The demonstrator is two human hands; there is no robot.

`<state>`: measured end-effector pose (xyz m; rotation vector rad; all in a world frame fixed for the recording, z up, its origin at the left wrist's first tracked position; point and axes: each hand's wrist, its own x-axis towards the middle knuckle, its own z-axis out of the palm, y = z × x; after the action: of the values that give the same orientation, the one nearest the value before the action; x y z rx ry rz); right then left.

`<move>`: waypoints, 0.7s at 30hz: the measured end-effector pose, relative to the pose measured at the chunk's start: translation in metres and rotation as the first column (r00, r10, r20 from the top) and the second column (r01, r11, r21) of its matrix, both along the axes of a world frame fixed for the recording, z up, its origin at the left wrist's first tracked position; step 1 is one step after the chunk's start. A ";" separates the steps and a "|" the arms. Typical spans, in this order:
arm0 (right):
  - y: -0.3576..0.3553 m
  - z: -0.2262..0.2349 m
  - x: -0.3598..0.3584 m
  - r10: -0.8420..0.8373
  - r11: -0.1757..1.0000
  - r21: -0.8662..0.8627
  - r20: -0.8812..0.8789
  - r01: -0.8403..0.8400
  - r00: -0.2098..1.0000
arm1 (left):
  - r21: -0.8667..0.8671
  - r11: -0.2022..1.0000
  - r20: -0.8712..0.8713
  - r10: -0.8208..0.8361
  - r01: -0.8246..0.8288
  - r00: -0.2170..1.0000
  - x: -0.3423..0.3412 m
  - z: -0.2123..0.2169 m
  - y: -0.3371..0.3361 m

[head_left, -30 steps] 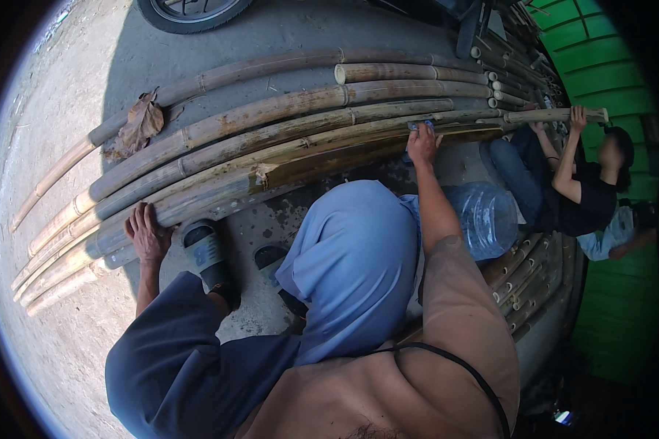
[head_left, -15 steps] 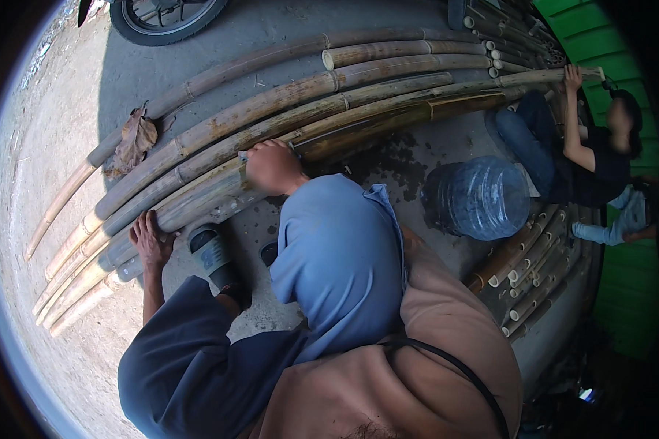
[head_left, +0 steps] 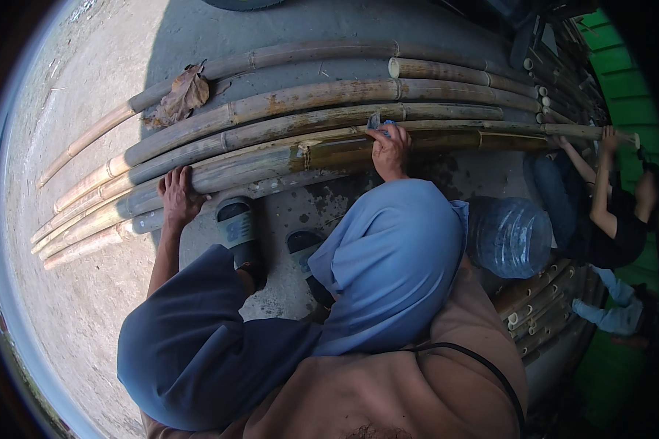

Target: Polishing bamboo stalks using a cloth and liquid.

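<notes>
Several long bamboo poles lie side by side on the ground, and my hands are at the nearer ones. My left hand [head_left: 179,196] curls its fingers over a thick bamboo pole [head_left: 245,170], thumb on the near side. Farther right along it, past a node where the surface turns darker brown, my right hand [head_left: 390,151] pinches a small crumpled blue-grey piece [head_left: 377,124]. Cloth or abrasive paper, I cannot tell which. That piece lies against the upper side of the pole, next to a thinner bamboo pole [head_left: 447,124].
A co-worker [head_left: 600,197] at the right has hands on the thinner pole's far end. A clear plastic water jug [head_left: 511,238] stands by my right knee. Cut bamboo lengths [head_left: 542,311] lie behind it. A dry leaf [head_left: 185,95] rests on the far poles. Sandals [head_left: 236,223] cover my feet.
My right hand has slid rightward along the pole with the crumpled piece, past the node. My left hand stays on the pole. The view has shifted, and the co-worker's hands have moved.
</notes>
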<state>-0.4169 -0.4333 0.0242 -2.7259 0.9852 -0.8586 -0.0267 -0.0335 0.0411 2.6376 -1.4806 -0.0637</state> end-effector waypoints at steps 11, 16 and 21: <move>0.060 0.017 0.041 0.181 0.981 0.089 -0.129 -0.170 0.975 | -0.013 1.000 -0.016 -0.021 0.021 1.000 0.001 -0.002 0.000; 0.085 0.011 0.056 0.165 0.979 0.139 -0.107 -0.149 0.980 | -0.038 0.999 0.000 -0.033 0.033 0.999 0.004 -0.002 0.002; 0.074 0.008 0.038 0.202 0.976 0.101 -0.111 -0.191 0.973 | -0.056 0.998 0.003 -0.040 0.040 0.999 0.000 -0.003 -0.001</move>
<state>-0.3793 -0.3595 0.0321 -2.7661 0.7354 -0.6075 -0.0270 -0.0349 0.0384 2.5651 -1.5130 -0.0229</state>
